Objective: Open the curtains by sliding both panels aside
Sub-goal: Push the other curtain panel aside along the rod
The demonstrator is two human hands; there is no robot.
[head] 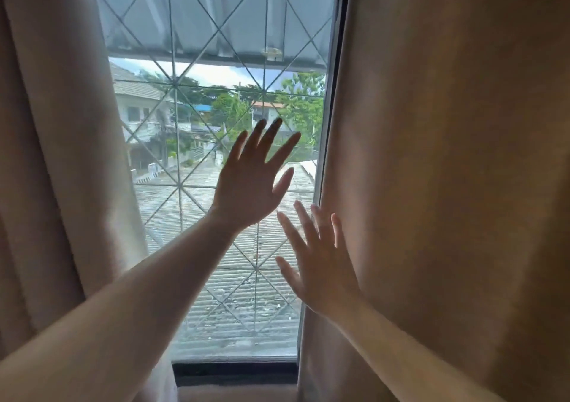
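Observation:
Two beige curtain panels hang on either side of a window. The left panel (58, 155) is gathered toward the left. The right panel (447, 170) covers the right side, its inner edge running down near the window frame. My left hand (249, 186) is raised in the gap in front of the glass, fingers spread, touching neither panel. My right hand (320, 263) is lower, fingers spread, with its fingertips against the inner edge of the right panel. Neither hand grips the fabric.
The window (216, 93) has a diamond-pattern metal grille behind the glass, with roofs, houses and trees outside. A dark sill (234, 371) runs along the bottom of the window. The window frame's right post (330, 108) stands just left of the right panel.

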